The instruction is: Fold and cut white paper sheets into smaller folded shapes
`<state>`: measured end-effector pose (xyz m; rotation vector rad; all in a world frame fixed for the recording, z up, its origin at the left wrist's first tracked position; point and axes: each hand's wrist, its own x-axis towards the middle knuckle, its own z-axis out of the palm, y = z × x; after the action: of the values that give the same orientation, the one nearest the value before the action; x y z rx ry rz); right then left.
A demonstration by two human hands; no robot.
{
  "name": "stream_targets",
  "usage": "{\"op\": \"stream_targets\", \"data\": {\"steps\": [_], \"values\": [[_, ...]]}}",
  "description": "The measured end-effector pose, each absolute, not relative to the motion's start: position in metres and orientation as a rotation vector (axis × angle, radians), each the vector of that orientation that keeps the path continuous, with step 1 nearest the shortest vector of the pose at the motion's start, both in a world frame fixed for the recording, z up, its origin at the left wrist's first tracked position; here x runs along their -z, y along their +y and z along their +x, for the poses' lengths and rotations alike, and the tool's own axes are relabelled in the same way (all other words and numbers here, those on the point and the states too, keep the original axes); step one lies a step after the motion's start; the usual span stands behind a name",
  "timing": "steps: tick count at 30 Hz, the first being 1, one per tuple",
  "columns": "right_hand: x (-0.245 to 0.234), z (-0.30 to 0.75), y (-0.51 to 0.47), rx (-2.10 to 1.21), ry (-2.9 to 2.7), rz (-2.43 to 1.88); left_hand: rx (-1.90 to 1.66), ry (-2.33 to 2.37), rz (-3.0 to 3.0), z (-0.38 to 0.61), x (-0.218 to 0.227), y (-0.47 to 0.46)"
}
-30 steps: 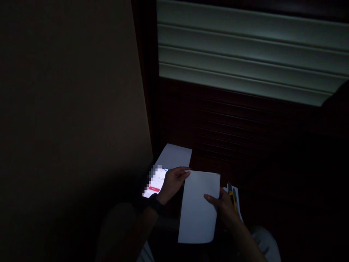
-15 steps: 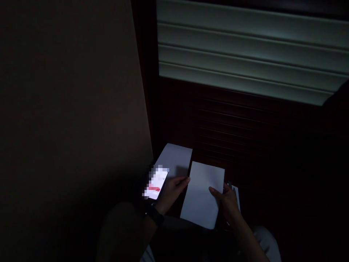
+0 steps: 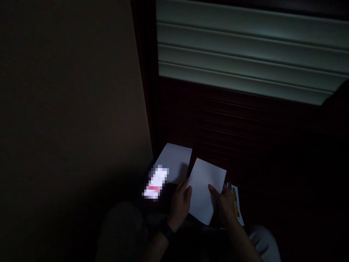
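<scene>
The room is very dark. A white sheet of paper (image 3: 205, 182) is held between both my hands, low in the middle of the view. My left hand (image 3: 181, 202) grips its left edge, fingers curled onto the sheet. My right hand (image 3: 225, 205) pinches the right side, thumb on top. Left of my left hand lies a phone (image 3: 156, 183) with its screen lit. A second white sheet (image 3: 174, 160) lies behind it on the dark surface. By my right hand a yellow-and-black utility knife (image 3: 233, 202) rests on more white paper.
A tan wall (image 3: 71, 109) fills the left. Ahead stands a dark wooden slatted panel (image 3: 231, 123) with pale horizontal slats (image 3: 245, 51) above. My knees, in light trousers (image 3: 263, 242), show at the bottom.
The sheet has moved away from me and looks shorter. My left hand shifted right, off the phone's side, to the sheet's left edge. The phone now lies uncovered.
</scene>
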<state>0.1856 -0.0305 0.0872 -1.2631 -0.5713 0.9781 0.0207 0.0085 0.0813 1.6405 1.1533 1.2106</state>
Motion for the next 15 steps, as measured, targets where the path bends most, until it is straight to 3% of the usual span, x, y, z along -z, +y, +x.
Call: {"op": "stream_targets", "data": {"steps": [15], "values": [[-0.088, 0.182, -0.029, -1.039, -0.615, -1.181, -1.282, 1.252, 1.324, 0.015, -0.061, 0.029]]}}
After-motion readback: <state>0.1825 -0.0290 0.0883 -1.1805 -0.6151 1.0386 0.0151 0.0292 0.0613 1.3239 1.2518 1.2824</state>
